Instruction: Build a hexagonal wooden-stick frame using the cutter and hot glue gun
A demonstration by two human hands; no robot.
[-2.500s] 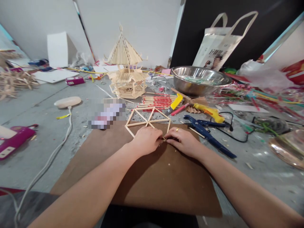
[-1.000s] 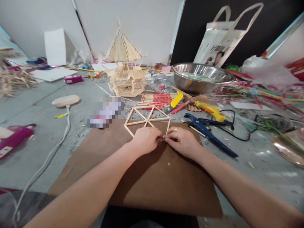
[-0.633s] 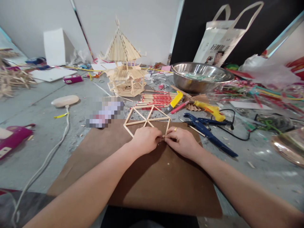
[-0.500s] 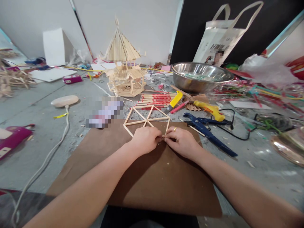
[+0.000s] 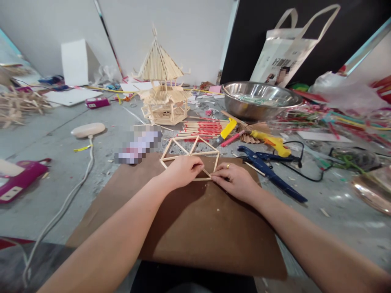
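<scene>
Nearly closed at the fingertips, the left hand (image 5: 183,169) is over the near side of the stick frame (image 5: 190,154); whether anything sits between thumb and forefinger I cannot tell. The right hand (image 5: 233,179), a ring on one finger, has its thumb and curled fingertips pinched at the frame's near right corner. The frame, spoked like a wheel, lies partly on a brown board (image 5: 214,228) and reaches past its far edge.

Taking that corner as the dial's centre, a blue-handled tool (image 5: 271,177) lies at 3 o'clock, a yellow glue gun (image 5: 275,145) at 2, a steel basin (image 5: 259,112) at 1, red-marked sticks (image 5: 203,129) at 12, and a stick-built pagoda (image 5: 163,99) stands at 11.
</scene>
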